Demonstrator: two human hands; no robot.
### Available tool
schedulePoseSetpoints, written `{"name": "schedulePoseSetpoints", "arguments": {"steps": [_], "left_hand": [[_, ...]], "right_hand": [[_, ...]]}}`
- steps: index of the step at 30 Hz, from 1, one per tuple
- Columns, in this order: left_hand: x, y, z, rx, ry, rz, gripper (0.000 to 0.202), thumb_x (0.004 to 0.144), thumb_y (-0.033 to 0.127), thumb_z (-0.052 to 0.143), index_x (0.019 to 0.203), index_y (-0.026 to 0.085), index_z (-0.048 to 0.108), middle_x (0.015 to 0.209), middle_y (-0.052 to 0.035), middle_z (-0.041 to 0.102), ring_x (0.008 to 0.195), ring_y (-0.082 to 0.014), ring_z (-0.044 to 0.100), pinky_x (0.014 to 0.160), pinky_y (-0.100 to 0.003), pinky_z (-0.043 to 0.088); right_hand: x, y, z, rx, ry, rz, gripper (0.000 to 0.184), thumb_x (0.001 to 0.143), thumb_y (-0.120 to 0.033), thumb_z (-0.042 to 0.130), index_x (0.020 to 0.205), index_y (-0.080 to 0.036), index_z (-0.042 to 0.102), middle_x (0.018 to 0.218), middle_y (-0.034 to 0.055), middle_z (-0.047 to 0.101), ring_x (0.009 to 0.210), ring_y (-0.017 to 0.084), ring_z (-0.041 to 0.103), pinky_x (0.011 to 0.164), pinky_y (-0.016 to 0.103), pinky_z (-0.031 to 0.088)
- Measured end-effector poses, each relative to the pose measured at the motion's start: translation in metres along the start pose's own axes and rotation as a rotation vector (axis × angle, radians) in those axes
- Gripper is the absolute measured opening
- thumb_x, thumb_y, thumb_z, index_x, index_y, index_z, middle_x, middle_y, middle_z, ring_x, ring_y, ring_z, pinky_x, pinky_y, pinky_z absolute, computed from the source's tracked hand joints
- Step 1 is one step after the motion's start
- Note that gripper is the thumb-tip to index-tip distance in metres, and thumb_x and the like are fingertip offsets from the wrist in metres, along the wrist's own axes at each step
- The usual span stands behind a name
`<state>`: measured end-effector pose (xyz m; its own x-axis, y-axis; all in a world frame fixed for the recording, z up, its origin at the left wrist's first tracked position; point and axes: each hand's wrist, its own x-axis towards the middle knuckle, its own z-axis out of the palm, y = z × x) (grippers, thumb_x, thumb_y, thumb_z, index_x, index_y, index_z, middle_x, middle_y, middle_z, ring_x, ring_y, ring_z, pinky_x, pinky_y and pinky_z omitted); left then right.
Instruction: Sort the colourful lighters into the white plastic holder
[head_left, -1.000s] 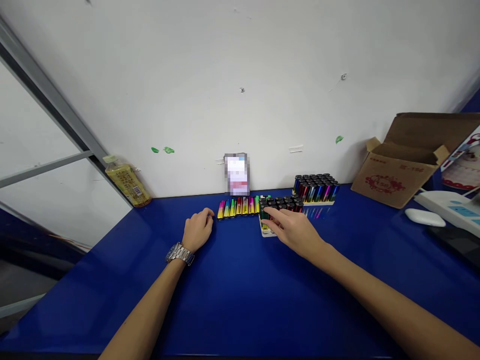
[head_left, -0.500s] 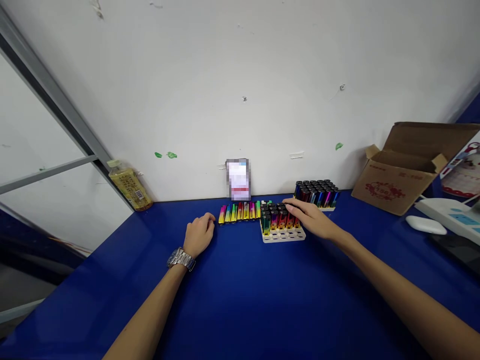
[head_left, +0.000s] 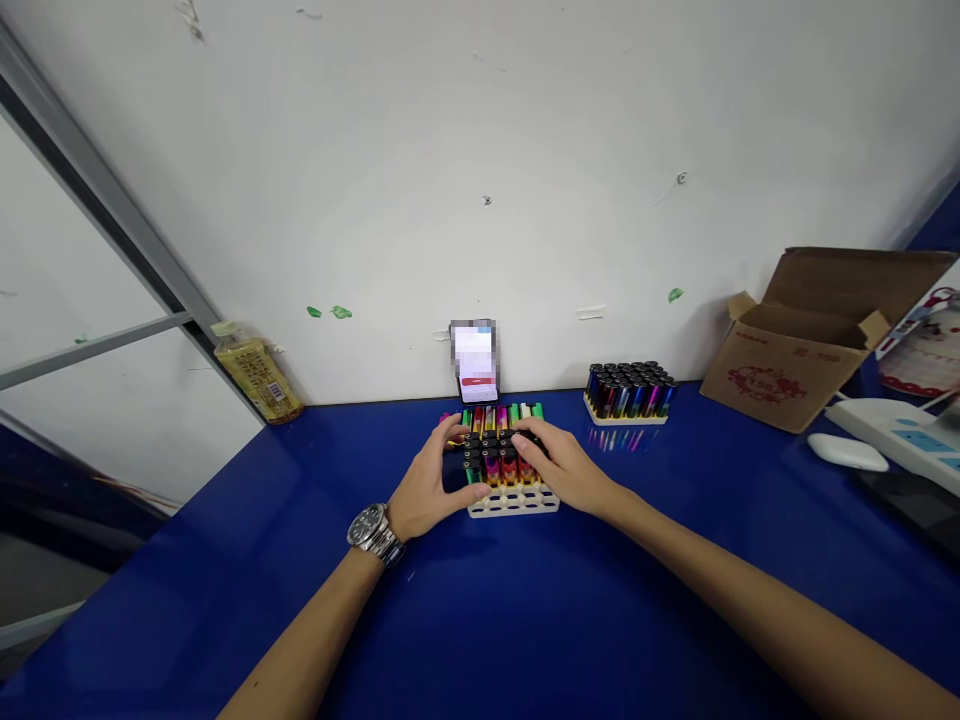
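Observation:
A white plastic rack (head_left: 513,502) with oval holes stands on the blue table in front of me. Several upright lighters (head_left: 491,465), shiny and coloured with black tops, fill its back part, while the front holes are bare. My left hand (head_left: 427,490) is wrapped round the rack's left side, thumb at the front corner. My right hand (head_left: 566,465) grips the right side, its fingers over the lighters there. Right behind the rack lies a row of multicoloured lighters (head_left: 517,415), partly hidden by the rack and hands.
A second rack of upright lighters (head_left: 630,390) stands near the wall, to the right. A phone (head_left: 476,362) leans on the wall. At the left is a yellow drink bottle (head_left: 259,372); at the right, an open cardboard box (head_left: 780,370), a white case (head_left: 847,452) and a power strip (head_left: 911,435).
The rack has moved left and towards me, in front of the lying row. My left hand has opened out and taken its left side. My right hand has moved left with it.

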<state>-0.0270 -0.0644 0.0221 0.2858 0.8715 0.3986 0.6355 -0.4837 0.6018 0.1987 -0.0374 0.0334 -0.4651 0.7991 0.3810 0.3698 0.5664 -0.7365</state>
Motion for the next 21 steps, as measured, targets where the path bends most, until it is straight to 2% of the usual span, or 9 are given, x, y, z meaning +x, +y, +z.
{"name": "schedulePoseSetpoints", "arguments": {"steps": [2, 5, 6, 8, 10, 11, 15, 18, 21], "left_hand": [[0.0, 0.003, 0.001, 0.003, -0.041, -0.042, 0.084, 0.069, 0.052, 0.071, 0.136, 0.021, 0.029, 0.128, -0.0134, 0.057, 0.116, -0.0297, 0.056, 0.097, -0.044, 0.046], [0.0, 0.005, 0.0, 0.014, -0.069, -0.096, 0.072, 0.068, 0.052, 0.072, 0.125, 0.022, 0.037, 0.115, -0.0082, 0.064, 0.101, -0.0264, 0.065, 0.086, -0.039, 0.052], [0.0, 0.006, 0.0, 0.019, -0.066, -0.11, 0.068, 0.069, 0.052, 0.072, 0.121, 0.022, 0.039, 0.11, -0.0067, 0.066, 0.096, -0.0254, 0.066, 0.083, -0.038, 0.054], [0.0, 0.006, 0.0, 0.022, -0.063, -0.119, 0.063, 0.07, 0.053, 0.071, 0.116, 0.022, 0.042, 0.106, -0.0055, 0.067, 0.093, -0.0247, 0.067, 0.08, -0.037, 0.054], [0.001, 0.005, 0.0, 0.017, -0.07, -0.101, 0.06, 0.071, 0.053, 0.07, 0.115, 0.022, 0.044, 0.108, -0.0059, 0.066, 0.097, -0.025, 0.066, 0.082, -0.037, 0.054], [0.002, 0.005, 0.0, 0.013, -0.076, -0.09, 0.059, 0.071, 0.053, 0.069, 0.115, 0.022, 0.045, 0.11, -0.0064, 0.065, 0.099, -0.0252, 0.065, 0.084, -0.037, 0.054], [0.003, 0.004, 0.001, 0.004, -0.083, -0.09, 0.061, 0.069, 0.053, 0.071, 0.115, 0.021, 0.047, 0.112, -0.0078, 0.064, 0.102, -0.0265, 0.064, 0.085, -0.038, 0.054], [0.002, 0.004, 0.001, -0.005, -0.081, -0.095, 0.063, 0.068, 0.054, 0.072, 0.116, 0.021, 0.048, 0.113, -0.0084, 0.064, 0.103, -0.0274, 0.064, 0.085, -0.04, 0.054], [0.002, 0.003, 0.001, -0.012, -0.086, -0.092, 0.066, 0.068, 0.053, 0.072, 0.119, 0.021, 0.047, 0.115, -0.0095, 0.064, 0.105, -0.0282, 0.063, 0.087, -0.043, 0.054]], "right_hand": [[0.004, -0.004, 0.005, 0.028, -0.038, 0.002, 0.035, 0.096, -0.045, 0.035, 0.109, -0.019, 0.054, 0.087, 0.0038, 0.062, 0.078, 0.017, 0.057, 0.076, 0.031, 0.043], [0.01, -0.003, 0.005, 0.078, -0.093, 0.015, 0.04, 0.097, -0.049, 0.031, 0.117, -0.02, 0.051, 0.087, 0.0032, 0.063, 0.078, 0.018, 0.058, 0.075, 0.031, 0.044], [0.012, 0.0, 0.003, 0.093, -0.067, 0.013, 0.042, 0.097, -0.049, 0.027, 0.117, -0.021, 0.051, 0.09, 0.0037, 0.064, 0.081, 0.018, 0.059, 0.076, 0.031, 0.044], [0.018, 0.01, -0.002, 0.069, 0.08, 0.032, 0.045, 0.098, -0.047, 0.019, 0.111, -0.02, 0.054, 0.094, 0.0054, 0.065, 0.087, 0.019, 0.06, 0.078, 0.031, 0.044], [0.025, 0.023, -0.008, -0.089, 0.248, 0.129, 0.044, 0.098, -0.043, 0.02, 0.1, -0.018, 0.057, 0.091, 0.0073, 0.066, 0.087, 0.02, 0.061, 0.078, 0.031, 0.043], [0.029, 0.029, -0.01, -0.218, 0.275, 0.211, 0.04, 0.097, -0.041, 0.025, 0.096, -0.018, 0.058, 0.088, 0.0084, 0.066, 0.086, 0.022, 0.062, 0.078, 0.031, 0.042], [0.039, 0.043, -0.009, -0.626, 0.138, 0.478, 0.032, 0.091, -0.04, 0.04, 0.093, -0.015, 0.06, 0.092, 0.0149, 0.066, 0.089, 0.027, 0.063, 0.076, 0.035, 0.042], [0.042, 0.045, -0.006, -0.725, 0.061, 0.529, 0.03, 0.086, -0.04, 0.046, 0.098, -0.016, 0.06, 0.097, 0.0165, 0.066, 0.088, 0.03, 0.064, 0.071, 0.036, 0.044], [0.044, 0.047, -0.009, -0.737, 0.009, 0.517, 0.019, 0.081, -0.028, 0.052, 0.092, -0.015, 0.059, 0.092, 0.0185, 0.066, 0.085, 0.031, 0.065, 0.067, 0.036, 0.044]]}}
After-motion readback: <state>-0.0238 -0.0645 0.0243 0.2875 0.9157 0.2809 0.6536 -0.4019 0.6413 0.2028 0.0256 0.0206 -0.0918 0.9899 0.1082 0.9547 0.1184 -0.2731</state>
